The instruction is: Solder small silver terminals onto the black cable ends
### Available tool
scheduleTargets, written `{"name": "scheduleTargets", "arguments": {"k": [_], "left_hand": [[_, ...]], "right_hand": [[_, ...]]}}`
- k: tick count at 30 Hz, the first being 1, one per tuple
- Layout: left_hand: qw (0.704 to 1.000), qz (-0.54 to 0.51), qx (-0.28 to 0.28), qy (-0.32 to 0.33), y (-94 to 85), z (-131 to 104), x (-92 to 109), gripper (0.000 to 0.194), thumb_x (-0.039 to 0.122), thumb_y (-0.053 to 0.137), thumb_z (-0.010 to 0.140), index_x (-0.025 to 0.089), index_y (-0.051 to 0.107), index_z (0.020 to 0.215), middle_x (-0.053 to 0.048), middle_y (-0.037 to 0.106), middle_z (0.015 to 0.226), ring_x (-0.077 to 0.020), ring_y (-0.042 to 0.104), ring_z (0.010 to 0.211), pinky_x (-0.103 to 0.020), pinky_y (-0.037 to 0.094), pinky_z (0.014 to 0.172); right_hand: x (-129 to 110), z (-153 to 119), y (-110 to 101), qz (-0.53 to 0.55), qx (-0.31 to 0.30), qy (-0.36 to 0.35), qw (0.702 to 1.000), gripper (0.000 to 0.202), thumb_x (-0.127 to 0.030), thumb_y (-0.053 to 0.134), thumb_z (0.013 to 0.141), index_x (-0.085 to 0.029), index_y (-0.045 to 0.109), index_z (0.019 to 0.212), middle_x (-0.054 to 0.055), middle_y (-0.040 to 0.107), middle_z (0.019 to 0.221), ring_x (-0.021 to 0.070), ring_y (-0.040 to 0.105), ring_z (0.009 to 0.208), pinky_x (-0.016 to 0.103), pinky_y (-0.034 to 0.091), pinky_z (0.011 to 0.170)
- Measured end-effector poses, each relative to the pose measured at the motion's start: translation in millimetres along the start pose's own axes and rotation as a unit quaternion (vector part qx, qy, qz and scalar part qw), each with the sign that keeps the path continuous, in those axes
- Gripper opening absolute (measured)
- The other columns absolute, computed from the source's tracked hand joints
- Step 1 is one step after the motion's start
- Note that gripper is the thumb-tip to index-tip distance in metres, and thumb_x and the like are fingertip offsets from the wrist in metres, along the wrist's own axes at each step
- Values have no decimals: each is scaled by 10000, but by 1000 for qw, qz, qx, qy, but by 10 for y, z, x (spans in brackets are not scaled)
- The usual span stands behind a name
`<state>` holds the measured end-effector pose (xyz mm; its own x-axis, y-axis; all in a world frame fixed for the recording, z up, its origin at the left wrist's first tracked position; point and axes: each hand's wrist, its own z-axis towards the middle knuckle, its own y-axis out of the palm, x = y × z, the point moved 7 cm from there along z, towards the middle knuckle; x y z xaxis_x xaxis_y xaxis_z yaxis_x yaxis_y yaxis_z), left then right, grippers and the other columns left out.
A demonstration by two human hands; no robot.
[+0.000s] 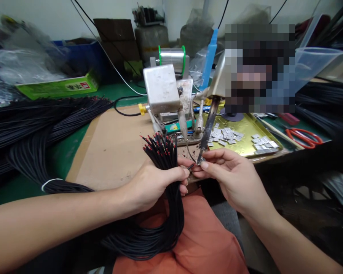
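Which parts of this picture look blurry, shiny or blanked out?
Head view: the clear plastic bags at left are smeared; the gold tray gleams; a pixelated block covers part of the upper right; the left hand and its black cables look fairly sharp.

The bare left forearm [65,219] enters from the lower left and slants gently up across the view. The left hand [160,179] is curled in a closed grip, its left thumb [179,174] laid across the front and pointing right. The right forearm [295,239], also bare, rises from the lower right. The right hand [236,179] reaches leftward, right thumb [214,169] and index finger [218,153] pinched, fingertips just beside those of the left hand.
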<state>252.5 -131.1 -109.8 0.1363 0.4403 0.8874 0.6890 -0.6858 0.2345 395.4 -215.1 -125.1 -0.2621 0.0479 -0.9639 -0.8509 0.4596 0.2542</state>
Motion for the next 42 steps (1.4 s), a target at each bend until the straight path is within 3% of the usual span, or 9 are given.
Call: {"name": "scheduleTargets", "arguments": {"k": [10, 42], "left_hand": [[1000, 3, -12, 7, 5, -11, 23, 188, 151, 709, 775, 123, 734, 959, 0, 668, 611, -103, 639, 530, -180, 514, 534], [1000, 5, 3, 11, 0, -2, 42, 212, 171, 773, 701, 113, 737, 902, -12, 664, 630, -134, 625, 513, -254, 535, 526]], "right_hand": [[-19, -37, 47, 16, 4, -12, 1000, 220, -242, 799, 823, -180, 660, 982, 63, 786, 859, 210, 781, 773, 324, 641, 762], [-43, -65, 38, -4, 20, -15, 1000, 246, -289, 816, 801, -185, 679, 977, 69, 790, 869, 216, 777, 769, 358, 639, 776]]}}
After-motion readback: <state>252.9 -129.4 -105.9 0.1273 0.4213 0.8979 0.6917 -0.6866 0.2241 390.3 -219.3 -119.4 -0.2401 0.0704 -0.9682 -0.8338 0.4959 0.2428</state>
